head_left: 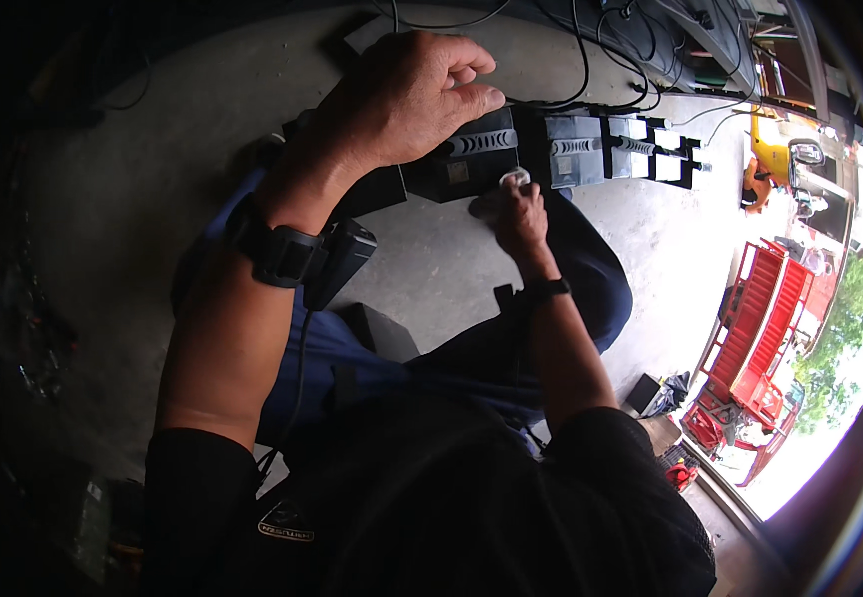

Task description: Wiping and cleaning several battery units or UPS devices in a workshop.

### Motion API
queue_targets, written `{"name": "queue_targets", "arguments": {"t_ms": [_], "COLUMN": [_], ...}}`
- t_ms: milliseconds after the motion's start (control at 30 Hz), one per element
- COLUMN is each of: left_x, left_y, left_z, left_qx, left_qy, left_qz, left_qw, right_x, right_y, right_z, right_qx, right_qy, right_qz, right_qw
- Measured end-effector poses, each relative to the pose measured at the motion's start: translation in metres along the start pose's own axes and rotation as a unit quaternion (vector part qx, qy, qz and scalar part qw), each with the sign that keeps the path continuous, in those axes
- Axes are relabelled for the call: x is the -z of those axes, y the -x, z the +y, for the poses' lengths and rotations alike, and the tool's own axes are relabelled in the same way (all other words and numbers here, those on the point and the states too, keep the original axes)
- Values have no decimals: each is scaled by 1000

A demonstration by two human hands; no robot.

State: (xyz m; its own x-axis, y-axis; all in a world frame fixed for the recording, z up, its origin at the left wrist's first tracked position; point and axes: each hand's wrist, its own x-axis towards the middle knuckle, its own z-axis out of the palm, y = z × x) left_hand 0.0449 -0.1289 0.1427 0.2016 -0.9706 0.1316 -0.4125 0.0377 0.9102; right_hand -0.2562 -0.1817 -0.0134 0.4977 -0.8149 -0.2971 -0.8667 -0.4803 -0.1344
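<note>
My left hand [406,95] is raised high over the concrete floor, fingers curled loosely, just above a row of dark box-shaped batteries [471,164]. Whether it holds anything I cannot tell. A black wrist device [287,254] with a dangling cable sits on that forearm. My right hand [516,214] is lower, pinching a small white cloth or pad [513,179] against the front edge of the nearest battery. Two lighter grey batteries [575,149] with black handle straps stand to the right in the same row.
Black cables [571,60] trail across the floor behind the batteries. My knees in blue trousers [590,289] frame the working spot. A red metal rack [765,328] and a yellow machine [774,144] stand at the right, near the bright doorway.
</note>
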Motion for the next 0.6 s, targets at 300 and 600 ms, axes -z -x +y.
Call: {"name": "queue_targets", "arguments": {"t_ms": [300,600], "left_x": [-1,0], "left_y": [1,1], "left_z": [-1,-3], "left_qx": [-12,3], "left_qy": [14,6], "left_qz": [-15,-12], "left_qw": [1000,1000], "right_x": [-18,-19], "right_y": [7,33], "right_z": [10,-31], "right_qx": [11,44], "right_qy": [-14,-52], "right_qz": [49,-1], "right_qw": [999,998]}}
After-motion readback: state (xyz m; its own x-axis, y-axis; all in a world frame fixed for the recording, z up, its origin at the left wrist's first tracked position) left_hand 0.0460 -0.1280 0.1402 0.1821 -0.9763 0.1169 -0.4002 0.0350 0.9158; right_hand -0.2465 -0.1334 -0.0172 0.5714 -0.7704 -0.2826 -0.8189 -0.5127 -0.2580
